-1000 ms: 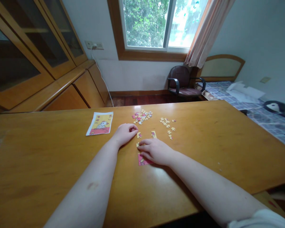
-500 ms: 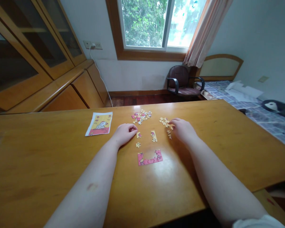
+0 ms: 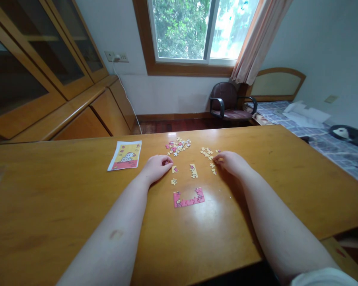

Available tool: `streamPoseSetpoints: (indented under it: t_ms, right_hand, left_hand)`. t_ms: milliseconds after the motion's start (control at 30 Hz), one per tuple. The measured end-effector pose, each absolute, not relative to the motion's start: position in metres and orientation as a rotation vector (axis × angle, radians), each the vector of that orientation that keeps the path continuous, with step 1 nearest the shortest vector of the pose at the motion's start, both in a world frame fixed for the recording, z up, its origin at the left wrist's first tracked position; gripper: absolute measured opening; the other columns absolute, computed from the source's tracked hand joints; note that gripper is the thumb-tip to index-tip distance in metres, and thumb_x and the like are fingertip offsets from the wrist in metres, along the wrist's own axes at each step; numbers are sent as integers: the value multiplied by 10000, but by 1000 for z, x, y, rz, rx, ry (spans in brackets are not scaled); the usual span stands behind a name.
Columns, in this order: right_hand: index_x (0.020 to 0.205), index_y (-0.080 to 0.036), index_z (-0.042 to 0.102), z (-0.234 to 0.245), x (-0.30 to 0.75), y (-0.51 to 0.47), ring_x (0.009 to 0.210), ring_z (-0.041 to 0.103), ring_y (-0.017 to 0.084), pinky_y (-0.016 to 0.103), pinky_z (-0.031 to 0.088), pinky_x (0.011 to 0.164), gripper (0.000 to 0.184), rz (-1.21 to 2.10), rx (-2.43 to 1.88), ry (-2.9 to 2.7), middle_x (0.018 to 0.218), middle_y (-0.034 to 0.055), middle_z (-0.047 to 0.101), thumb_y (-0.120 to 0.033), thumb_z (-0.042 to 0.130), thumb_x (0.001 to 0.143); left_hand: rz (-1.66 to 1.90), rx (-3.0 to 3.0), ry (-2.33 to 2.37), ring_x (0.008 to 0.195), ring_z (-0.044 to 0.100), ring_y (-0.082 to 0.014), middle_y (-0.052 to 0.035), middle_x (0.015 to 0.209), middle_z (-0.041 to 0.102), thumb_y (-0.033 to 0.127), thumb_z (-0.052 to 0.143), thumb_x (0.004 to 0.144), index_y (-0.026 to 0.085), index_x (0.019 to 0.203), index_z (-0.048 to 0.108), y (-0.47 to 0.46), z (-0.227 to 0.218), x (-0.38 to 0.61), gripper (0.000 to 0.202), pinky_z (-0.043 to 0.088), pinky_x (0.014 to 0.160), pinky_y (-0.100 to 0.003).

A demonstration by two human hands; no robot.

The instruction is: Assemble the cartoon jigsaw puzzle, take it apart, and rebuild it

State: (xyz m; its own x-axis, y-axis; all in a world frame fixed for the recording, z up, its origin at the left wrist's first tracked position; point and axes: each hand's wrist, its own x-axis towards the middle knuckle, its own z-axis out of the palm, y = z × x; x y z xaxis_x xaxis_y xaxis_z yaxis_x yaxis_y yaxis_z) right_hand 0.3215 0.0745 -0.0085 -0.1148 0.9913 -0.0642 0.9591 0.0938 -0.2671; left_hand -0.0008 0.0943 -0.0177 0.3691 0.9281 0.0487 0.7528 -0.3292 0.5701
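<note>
My left hand (image 3: pixel 156 166) rests on the wooden table (image 3: pixel 62 206) with its fingers curled, knuckles near a small yellow puzzle piece (image 3: pixel 174 169). My right hand (image 3: pixel 230 163) lies at the group of yellow loose pieces (image 3: pixel 208 153), its fingertips pinched on one small yellow piece. Between the hands sit a joined yellow strip (image 3: pixel 193 170) and another single piece (image 3: pixel 174 182). Nearer to me lies a pink U-shaped joined section (image 3: pixel 188 197). A pile of pink and white pieces (image 3: pixel 178 145) lies farther back.
A reference picture card (image 3: pixel 125 155) lies left of the pile. Wooden cabinets (image 3: pixel 41 79) line the left wall. A dark armchair (image 3: pixel 229 103) stands under the window, and a bed (image 3: pixel 325 139) runs along the right side of the table.
My right hand left the pink joined section, moved up and right to the yellow loose pieces, then drew back slightly with its fingertips closed on one. My left hand stayed put.
</note>
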Motion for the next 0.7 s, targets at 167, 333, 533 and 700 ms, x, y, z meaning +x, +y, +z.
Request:
streamPoseSetpoints:
  t_ms: [167,333,533,700]
  right_hand:
    - [985,-215,736,-9,323,75,911,634,193,231,441,764,234,364,-2029,-2242,1050,79,697,-198,567,823]
    - [994,-208,737,-9,324,74,843,633,177,225,437,737,252,375,-2084,-2226,1010,84,686,-181,601,784]
    - [819,-199,752,5,322,66,757,623,170,236,416,648,142,408,-2082,-2113,844,55,709,-223,632,746]
    - [798,-176,710,12,313,60,692,614,154,239,428,616,137,619,-1917,-1920,753,33,697,-282,642,744]
  left_hand:
    - [508,2179,1452,756,586,-201,-31,742,666,385,515,778,206,795,690,93,-16,0,251,443,702,-306]
    - [515,2171,1453,760,584,-204,-34,738,666,394,511,773,206,792,690,93,-16,0,261,447,705,-308]
    - [514,2173,1447,745,578,-197,-28,738,662,395,516,776,208,794,689,94,-17,-1,256,438,698,-304]
    - [515,2165,1456,744,574,-197,-26,728,657,396,521,770,206,787,691,94,-17,0,255,440,711,-308]
